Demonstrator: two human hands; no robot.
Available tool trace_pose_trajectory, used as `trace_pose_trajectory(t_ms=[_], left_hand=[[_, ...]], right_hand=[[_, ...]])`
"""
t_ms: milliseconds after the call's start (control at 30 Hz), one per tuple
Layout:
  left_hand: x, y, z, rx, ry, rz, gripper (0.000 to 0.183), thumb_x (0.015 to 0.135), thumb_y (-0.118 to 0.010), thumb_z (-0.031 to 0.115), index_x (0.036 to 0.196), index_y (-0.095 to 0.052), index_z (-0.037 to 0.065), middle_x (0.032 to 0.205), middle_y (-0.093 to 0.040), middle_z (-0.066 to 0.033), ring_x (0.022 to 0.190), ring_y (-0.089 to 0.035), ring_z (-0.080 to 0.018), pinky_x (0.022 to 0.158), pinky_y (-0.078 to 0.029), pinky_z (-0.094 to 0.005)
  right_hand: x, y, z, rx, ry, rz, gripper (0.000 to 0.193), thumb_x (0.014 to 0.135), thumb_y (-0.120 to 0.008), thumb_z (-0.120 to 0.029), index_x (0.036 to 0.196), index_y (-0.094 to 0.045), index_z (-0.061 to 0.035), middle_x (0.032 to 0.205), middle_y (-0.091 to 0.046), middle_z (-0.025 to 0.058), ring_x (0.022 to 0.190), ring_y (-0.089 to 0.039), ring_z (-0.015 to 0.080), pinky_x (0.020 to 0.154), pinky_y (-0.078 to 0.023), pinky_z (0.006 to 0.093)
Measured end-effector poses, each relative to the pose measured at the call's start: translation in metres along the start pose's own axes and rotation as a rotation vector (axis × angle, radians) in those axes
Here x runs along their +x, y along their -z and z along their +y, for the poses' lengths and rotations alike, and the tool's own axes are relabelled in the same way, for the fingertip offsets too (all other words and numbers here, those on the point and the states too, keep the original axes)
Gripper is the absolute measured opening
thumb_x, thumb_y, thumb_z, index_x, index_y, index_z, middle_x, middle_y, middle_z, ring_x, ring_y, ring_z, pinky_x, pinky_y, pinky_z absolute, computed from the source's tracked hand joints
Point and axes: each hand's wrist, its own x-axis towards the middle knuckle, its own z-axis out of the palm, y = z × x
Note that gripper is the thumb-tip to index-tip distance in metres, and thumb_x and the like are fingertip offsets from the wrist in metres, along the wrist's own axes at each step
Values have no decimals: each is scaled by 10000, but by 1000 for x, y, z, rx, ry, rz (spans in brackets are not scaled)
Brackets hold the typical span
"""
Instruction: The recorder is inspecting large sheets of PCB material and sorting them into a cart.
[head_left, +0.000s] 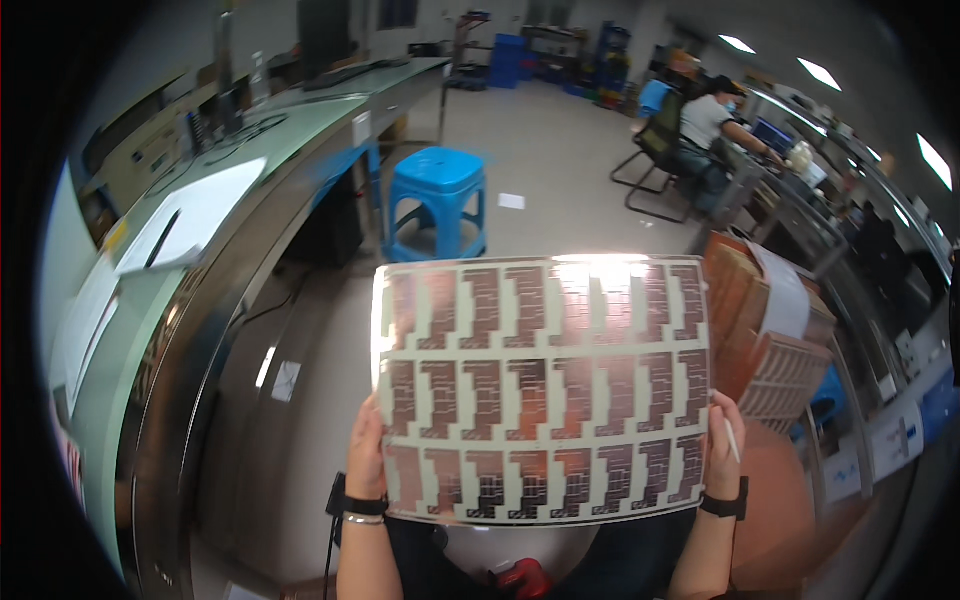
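Observation:
A large rectangular circuit board panel (540, 352), with rows of repeated copper patterns on a pale ground, is held up in front of me over my lap. My left hand (367, 445) grips its left edge, the fingers partly hidden behind it. At the opposite edge my right hand (724, 440) holds the panel too. A thin white stick (733, 440), perhaps a pen, lies along the right hand's fingers. Both wrists wear black bands. Light glares off the panel's upper edge.
Left is a long green-topped bench (330, 88) with papers (205, 215) and a black pen (163, 238). A blue stool (438, 200) stands ahead. Right, several similar panels (785, 375) lean by brown boards (735, 285). A seated person (708, 125) works at a far bench.

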Motion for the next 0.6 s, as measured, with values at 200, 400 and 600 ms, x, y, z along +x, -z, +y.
trace_pose_trajectory(t_ms=[200, 400, 600], left_hand=[[7, 7, -9, -27, -6, 29, 395, 994, -397, 298, 1281, -454, 32, 1095, -608, -41, 908, -577, -85, 768, -479, -231], [14, 2, -7, -25, -135, 7, 393, 994, -386, 323, 1226, -482, 20, 1108, -615, -71, 955, -618, -143, 804, -525, -278], [11, -8, 4, -66, -98, -5, 362, 996, -391, 294, 1209, -485, 16, 1132, -604, -90, 963, -617, -156, 810, -529, -294]], right_hand=[[0, -3, -10, -3, 2, -74, 279, 962, -499, -192, 1138, -546, 20, 850, -613, 0, 698, -502, 24, 593, -374, 150], [1, -5, -17, 40, 28, -56, 275, 957, -511, -171, 1151, -549, 20, 885, -605, -11, 711, -499, 23, 611, -384, 154], [2, 0, -13, -1, 10, -104, 299, 945, -541, -196, 1143, -550, 28, 903, -599, 3, 766, -512, 42, 664, -398, 165]])
